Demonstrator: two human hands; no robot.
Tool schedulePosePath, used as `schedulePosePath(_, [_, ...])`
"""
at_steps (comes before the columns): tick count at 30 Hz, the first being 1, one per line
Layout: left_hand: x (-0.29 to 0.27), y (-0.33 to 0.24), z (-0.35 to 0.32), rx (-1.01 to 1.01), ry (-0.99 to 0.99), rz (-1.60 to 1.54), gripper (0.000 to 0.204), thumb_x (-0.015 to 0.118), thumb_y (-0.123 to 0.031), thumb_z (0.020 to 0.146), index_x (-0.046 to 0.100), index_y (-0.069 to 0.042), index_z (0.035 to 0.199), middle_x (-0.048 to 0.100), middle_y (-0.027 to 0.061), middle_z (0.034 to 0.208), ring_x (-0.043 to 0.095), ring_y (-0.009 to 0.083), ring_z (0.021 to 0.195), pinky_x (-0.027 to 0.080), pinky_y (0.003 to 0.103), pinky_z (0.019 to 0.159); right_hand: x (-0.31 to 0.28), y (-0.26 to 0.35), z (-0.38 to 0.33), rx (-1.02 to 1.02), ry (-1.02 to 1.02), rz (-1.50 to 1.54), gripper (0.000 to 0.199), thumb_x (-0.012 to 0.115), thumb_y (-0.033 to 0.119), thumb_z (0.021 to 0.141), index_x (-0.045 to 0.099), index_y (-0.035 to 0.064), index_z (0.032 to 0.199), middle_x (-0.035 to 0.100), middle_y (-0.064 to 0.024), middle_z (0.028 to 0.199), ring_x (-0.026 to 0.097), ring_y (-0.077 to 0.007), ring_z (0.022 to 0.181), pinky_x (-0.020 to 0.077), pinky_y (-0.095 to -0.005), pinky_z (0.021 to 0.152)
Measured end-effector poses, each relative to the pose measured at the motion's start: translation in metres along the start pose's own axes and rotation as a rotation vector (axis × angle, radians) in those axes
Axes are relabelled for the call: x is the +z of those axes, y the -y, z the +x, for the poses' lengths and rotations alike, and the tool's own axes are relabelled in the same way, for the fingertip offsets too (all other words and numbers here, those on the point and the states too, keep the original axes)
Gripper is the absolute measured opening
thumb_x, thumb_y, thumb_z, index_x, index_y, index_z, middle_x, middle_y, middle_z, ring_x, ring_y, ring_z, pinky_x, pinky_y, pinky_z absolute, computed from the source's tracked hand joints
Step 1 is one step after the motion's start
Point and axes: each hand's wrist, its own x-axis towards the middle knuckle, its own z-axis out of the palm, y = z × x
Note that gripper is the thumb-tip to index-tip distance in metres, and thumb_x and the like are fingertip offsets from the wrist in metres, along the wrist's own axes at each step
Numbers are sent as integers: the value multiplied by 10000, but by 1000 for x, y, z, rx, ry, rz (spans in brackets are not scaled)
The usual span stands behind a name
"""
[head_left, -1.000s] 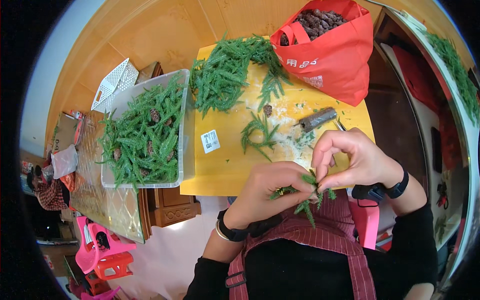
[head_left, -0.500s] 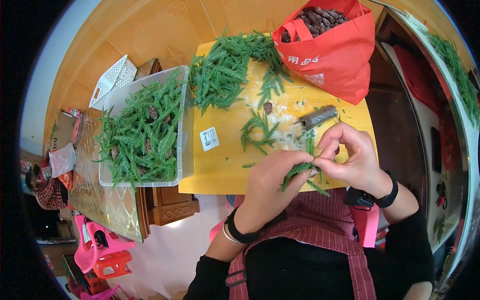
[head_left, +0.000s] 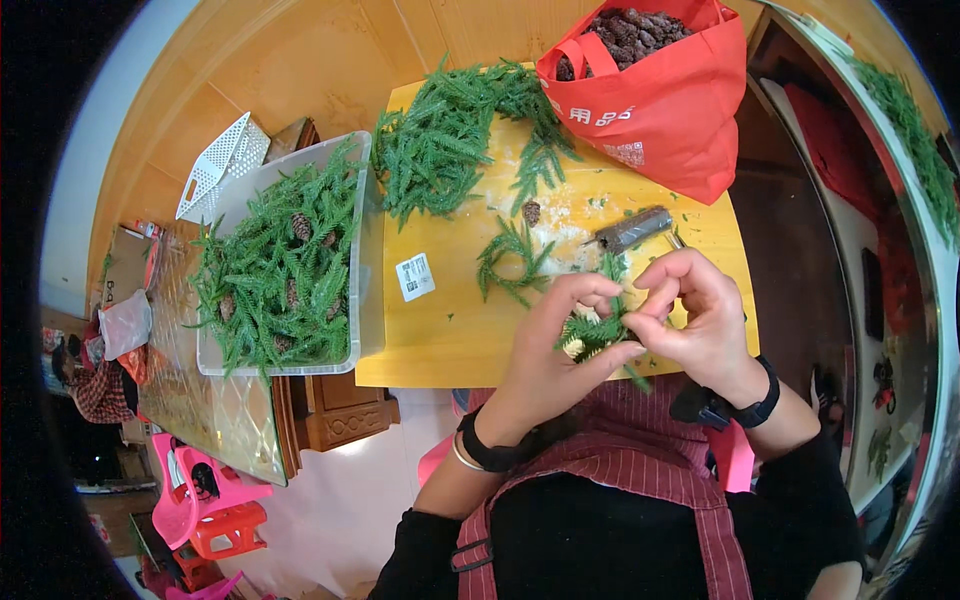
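Observation:
Between my hands, over the table's near right part, is a green artificial pine sprig [head_left: 590, 328] with a pale cream piece showing at its lower left. My left hand [head_left: 548, 352] curls around the sprig from the left, thumb stretched toward the right hand. Thumb and fingers of my right hand [head_left: 700, 318] pinch the sprig's right side; the fingertips hide the exact spot. Just beyond lies a dark brown roll [head_left: 633, 231], shiny as if wrapped in plastic. A curled green sprig [head_left: 508, 264] and a single pinecone [head_left: 531, 212] rest left of it.
A clear plastic bin [head_left: 366, 280] of pine sprigs and pinecones stands at the left. At the yellow table's [head_left: 450, 340] far side are a heap of green sprigs [head_left: 440, 140] and a red bag [head_left: 660, 125] full of pinecones. A white label [head_left: 415, 277] lies near the bin.
My left hand's fingers have lifted and spread from the sprig, uncovering more of it and the cream piece. The right hand keeps its pinch, nearly in place.

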Motion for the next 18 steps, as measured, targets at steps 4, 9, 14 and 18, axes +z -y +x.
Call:
schedulePosePath(4, [3,4,-1,-164,73,-185,481,745,-11,654,506,-44,1070,511,-2,898,489,83,843,403,226,770,-2,-3,-5,-115,3,-65,256,694,-28,687,512,14,863,585,-5,688,553,-54,643,428,-182,612])
schedulePosePath(9, [3,4,0,-206,160,-204,537,746,-8,648,492,-46,1119,487,-13,909,473,79,859,390,227,777,-6,-3,-8,-182,2,-101,240,714,-16,674,524,18,817,598,-23,705,568,-70,641,444,-193,607])
schedulePosePath(14, [9,0,1,-257,153,-448,498,762,-66,652,517,-63,1085,498,-10,867,487,83,825,410,238,756,-9,-2,-11,-232,-13,-123,241,733,4,663,535,30,798,595,-29,704,572,-84,638,451,-207,591])
schedulePosePath(18, [6,-1,3,-206,217,-219,584,773,-19,609,499,-58,1123,482,-19,944,454,82,878,364,231,810,-12,-3,-12,-259,-16,-136,255,744,12,655,536,32,801,595,-32,705,572,-89,632,450,-209,585])
